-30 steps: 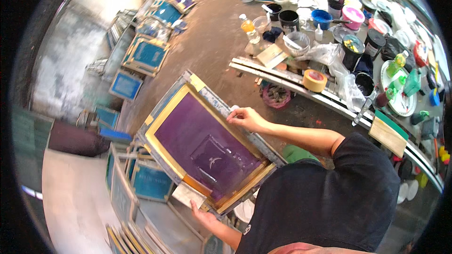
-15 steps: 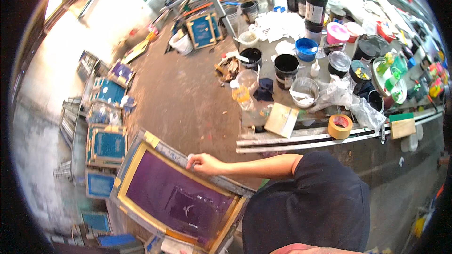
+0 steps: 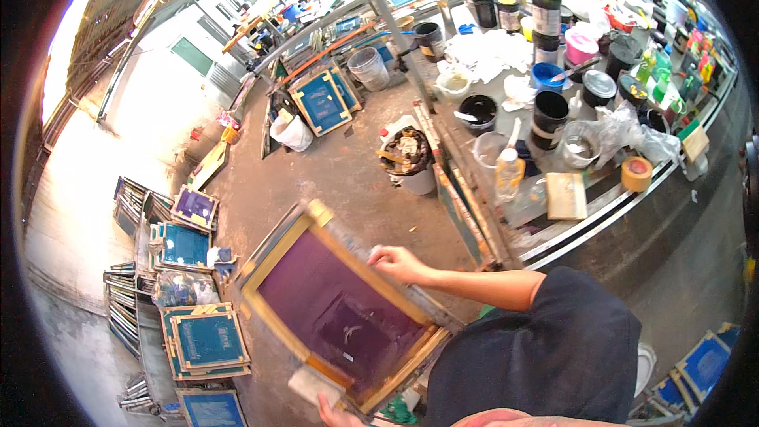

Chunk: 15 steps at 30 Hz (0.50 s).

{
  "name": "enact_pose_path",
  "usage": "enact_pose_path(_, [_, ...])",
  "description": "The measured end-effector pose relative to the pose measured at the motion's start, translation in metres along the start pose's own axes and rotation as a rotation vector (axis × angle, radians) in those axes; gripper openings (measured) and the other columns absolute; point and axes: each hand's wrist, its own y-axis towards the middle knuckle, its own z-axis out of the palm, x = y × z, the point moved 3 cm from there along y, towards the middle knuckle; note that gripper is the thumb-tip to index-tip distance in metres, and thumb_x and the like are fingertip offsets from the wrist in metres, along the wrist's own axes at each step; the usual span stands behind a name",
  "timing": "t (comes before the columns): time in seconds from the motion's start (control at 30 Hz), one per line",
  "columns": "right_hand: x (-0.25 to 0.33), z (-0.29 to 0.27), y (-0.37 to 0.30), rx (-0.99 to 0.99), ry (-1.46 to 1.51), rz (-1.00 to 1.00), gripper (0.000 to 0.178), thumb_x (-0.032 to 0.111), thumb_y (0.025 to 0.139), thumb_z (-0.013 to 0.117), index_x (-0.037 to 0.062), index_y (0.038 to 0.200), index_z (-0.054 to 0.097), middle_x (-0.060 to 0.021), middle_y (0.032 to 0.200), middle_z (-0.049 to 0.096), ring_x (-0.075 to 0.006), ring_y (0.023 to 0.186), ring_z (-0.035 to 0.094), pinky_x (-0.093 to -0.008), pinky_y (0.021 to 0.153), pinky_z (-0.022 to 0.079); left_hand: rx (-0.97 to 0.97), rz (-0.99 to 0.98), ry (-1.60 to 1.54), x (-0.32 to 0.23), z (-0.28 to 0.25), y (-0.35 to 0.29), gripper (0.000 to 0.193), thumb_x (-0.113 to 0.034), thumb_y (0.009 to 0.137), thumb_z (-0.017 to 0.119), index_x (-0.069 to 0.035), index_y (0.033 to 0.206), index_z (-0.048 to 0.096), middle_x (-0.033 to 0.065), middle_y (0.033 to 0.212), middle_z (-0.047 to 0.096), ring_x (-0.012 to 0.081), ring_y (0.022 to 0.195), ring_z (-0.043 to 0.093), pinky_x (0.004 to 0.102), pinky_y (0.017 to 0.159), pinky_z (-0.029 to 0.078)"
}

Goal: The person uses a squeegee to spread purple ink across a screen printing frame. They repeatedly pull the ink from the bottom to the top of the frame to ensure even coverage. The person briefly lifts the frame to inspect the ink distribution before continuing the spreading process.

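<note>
A silk-screen printing frame (image 3: 316, 285) with purple mesh and yellow-taped edges hangs tilted before me, a small pale design near its lower end. My right hand (image 3: 399, 264) grips its upper right edge, fingers curled over the rail. Low in the picture, my left hand (image 3: 336, 413) is partly cut off by the image edge. Its thumb presses a pale, flat block (image 3: 316, 387) lying against the frame's lower left rail; the other fingers are hidden.
Stacked blue-green screens (image 3: 207, 340) line the left wall. On the right, a worktable holds ink tubs (image 3: 549, 119), a tape roll (image 3: 636, 174), a bottle (image 3: 508, 175) and a wooden-handled squeegee (image 3: 695, 142). A bucket with dark-smeared rags (image 3: 411, 166) stands by the table's leg.
My view has swung, so the table and wall screens sit elsewhere in the picture. The frame appears farther right, still in my right hand. My left hand has come into view beside the pale block.
</note>
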Motion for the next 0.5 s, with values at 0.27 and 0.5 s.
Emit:
enact_pose_path(0.27, [-0.015,-0.043,0.018,-0.572,-0.156,-0.083,0.019,0.011,0.090,0.064,0.0086,0.107,0.072,-0.0040,0.094,0.072,-0.0104,0.086,0.062,-0.0289,0.080,0.051,0.329,-0.153,0.061,-0.005,0.119,0.227,0.039,-0.021,0.092,0.076,0.002,0.121,0.065,0.0101,0.114,0.070,0.0228,0.102,0.067,0.0374,0.088,0.052])
enact_pose_path(0.5, [-0.045,-0.109,0.021,-0.865,-0.107,0.017,0.017,0.010,0.092,0.061,0.0034,0.105,0.069,-0.0048,0.095,0.068,-0.0134,0.090,0.061,-0.0313,0.084,0.048,0.632,-0.367,0.178,0.036,0.270,0.303,0.050,-0.027,0.090,0.079,0.000,0.128,0.062,0.0126,0.119,0.068,0.0276,0.103,0.067,0.0463,0.086,0.056])
